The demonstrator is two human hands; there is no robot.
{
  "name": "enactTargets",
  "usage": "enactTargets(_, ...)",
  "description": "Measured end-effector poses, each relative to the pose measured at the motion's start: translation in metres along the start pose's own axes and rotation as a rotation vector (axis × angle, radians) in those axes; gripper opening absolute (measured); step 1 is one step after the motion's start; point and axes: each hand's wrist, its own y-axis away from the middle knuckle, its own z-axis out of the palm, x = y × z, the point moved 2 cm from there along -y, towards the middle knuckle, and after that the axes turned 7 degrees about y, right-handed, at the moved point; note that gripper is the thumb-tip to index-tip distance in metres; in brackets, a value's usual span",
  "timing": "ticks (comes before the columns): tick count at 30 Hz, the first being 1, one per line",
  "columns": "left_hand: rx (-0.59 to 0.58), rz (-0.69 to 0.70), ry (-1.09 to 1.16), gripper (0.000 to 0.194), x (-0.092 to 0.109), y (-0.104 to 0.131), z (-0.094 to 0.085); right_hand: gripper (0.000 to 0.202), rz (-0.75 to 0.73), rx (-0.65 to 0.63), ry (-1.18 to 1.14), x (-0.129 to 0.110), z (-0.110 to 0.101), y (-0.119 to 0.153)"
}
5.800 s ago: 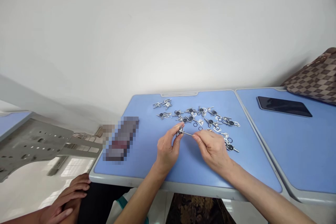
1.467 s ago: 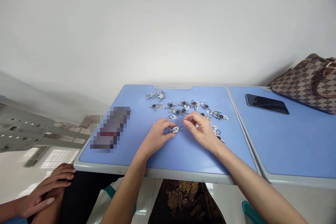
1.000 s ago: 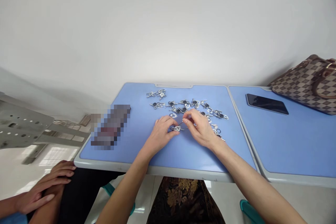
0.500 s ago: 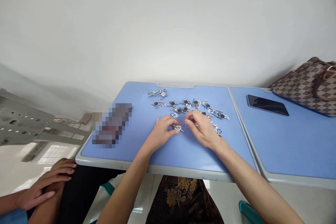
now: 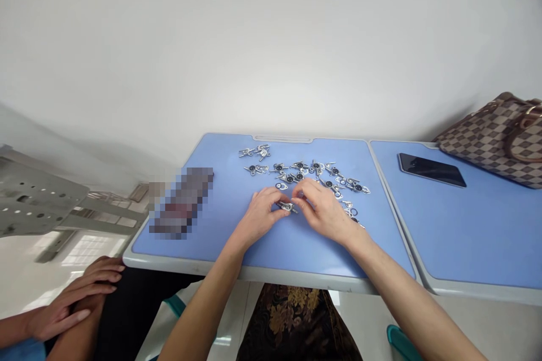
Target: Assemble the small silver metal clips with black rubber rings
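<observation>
Between its thumb and fingers, my left hand [image 5: 263, 215] grips a small metal part [image 5: 288, 207] just above the blue table [image 5: 279, 248]. Close on its right, my right hand [image 5: 319, 207] has thumb and forefinger brought together near that part; whatever they pinch is too small to make out. Behind both hands lie several metal pieces with black round centres, one of them a black-centred piece [image 5: 316, 166]. Farther back at the left rests a small group of plain metal pieces [image 5: 262, 151]. A ring-shaped piece [image 5: 280, 186] lies just beyond my left fingers.
A blurred-out flat object [image 5: 182, 203] lies on the table's left side. On the adjoining right table are a phone [image 5: 432, 170] and a checked handbag [image 5: 499, 135]. Another person's hands [image 5: 84, 293] rest at the lower left. A pale wall [image 5: 271, 45] stands behind.
My right hand has moved slightly left, closer to the metal part in my left hand. The left hand keeps its grip almost unmoved.
</observation>
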Motion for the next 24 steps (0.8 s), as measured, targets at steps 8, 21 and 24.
enactTargets(8,0.005,0.0,0.014,0.01,-0.001,0.0,0.001,0.017,0.028,0.036,0.063,0.008,0.003,0.001)
enactTargets(21,0.004,-0.007,0.009,0.012,0.002,0.001,0.001,0.038,-0.066,-0.022,-0.075,0.001,0.001,-0.002)
enactTargets(24,0.012,-0.005,-0.015,0.014,0.001,0.001,0.001,0.033,-0.083,-0.01,-0.048,-0.002,0.002,-0.002)
